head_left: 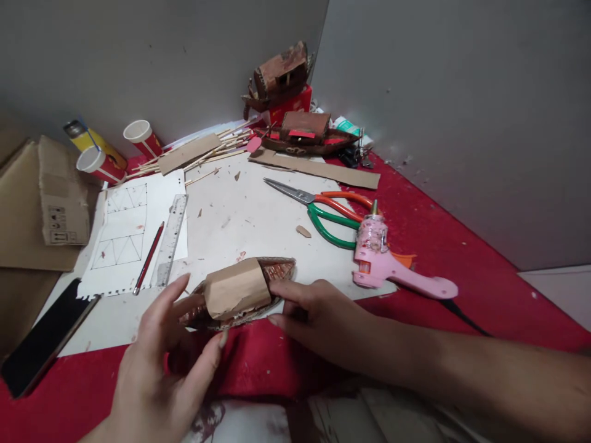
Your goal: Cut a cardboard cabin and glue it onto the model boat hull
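A small cardboard model boat [240,289] lies near the front edge of the white sheet, its brown hull topped by a curved plain cardboard roof. My left hand [159,351] is at the boat's left end, a finger against the inside of the hull and the thumb by its near side; the index finger is raised. At the right end, my right hand [314,314] has its index finger inside the hull and its thumb just outside the near rim. The fingers partly hide both ends of the boat.
Scissors [305,197] and a pink glue gun [383,264] lie to the right. A pencil [150,255], ruler [173,237], drawn paper [122,231] and phone [48,335] are leftward. Behind are sticks [203,160], paper cups [138,135] and two finished-looking boats [305,132].
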`<state>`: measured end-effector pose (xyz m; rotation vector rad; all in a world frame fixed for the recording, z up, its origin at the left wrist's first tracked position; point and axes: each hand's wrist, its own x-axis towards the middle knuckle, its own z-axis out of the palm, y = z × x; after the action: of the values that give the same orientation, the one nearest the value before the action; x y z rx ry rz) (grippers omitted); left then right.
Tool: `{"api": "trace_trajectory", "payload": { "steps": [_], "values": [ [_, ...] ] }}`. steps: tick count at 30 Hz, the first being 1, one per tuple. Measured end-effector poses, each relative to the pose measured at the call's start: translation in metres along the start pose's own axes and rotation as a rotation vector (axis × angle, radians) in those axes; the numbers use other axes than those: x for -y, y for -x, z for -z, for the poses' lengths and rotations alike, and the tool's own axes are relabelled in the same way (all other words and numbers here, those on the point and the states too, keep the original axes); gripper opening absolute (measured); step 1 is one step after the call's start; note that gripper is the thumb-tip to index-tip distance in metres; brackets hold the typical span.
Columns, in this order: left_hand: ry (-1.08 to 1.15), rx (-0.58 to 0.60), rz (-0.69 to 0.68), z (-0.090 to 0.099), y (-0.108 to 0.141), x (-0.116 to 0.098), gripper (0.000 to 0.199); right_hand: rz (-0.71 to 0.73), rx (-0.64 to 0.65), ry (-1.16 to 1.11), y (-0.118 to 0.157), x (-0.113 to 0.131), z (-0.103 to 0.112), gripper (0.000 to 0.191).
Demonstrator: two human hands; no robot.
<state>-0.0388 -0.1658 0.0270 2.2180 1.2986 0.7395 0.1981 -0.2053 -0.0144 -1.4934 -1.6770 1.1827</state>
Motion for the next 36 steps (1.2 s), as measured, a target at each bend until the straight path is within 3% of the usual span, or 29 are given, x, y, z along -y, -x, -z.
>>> {"api": "trace_trajectory", "payload": {
  "steps": [2, 4, 7, 9, 14, 23, 31, 36],
  "values": [
    [0.006, -0.031, 0.024, 0.003, 0.009, 0.003, 0.05, 0.011, 0.0, 0.023, -0.001, -0.001, -0.002, 0.019],
    [0.012, 0.06, 0.027, 0.003, 0.015, 0.009, 0.033, 0.026, 0.001, 0.044, -0.003, -0.001, -0.003, 0.021],
    [0.093, 0.21, 0.038, -0.004, 0.019, 0.017, 0.042, -0.029, 0.022, 0.008, -0.007, 0.0, -0.006, 0.019],
    [0.181, 0.289, 0.124, -0.012, 0.017, 0.021, 0.049, -0.084, 0.038, -0.067, -0.009, 0.002, -0.006, 0.017],
    [0.523, 0.472, 0.438, -0.025, 0.007, 0.017, 0.032, -0.159, 0.124, -0.257, -0.011, 0.009, -0.002, 0.02],
    [0.598, 0.4, 0.441, -0.037, 0.002, 0.02, 0.024, -0.241, 0.147, -0.297, -0.01, 0.004, -0.007, 0.034],
    [0.557, 0.297, 0.303, -0.039, -0.002, 0.016, 0.025, -0.305, 0.156, -0.282, -0.012, 0.009, -0.012, 0.033],
    [0.635, 0.316, 0.358, -0.035, -0.006, 0.009, 0.022, -0.24, 0.051, -0.271, -0.012, 0.008, -0.015, 0.034]
  ]
}}
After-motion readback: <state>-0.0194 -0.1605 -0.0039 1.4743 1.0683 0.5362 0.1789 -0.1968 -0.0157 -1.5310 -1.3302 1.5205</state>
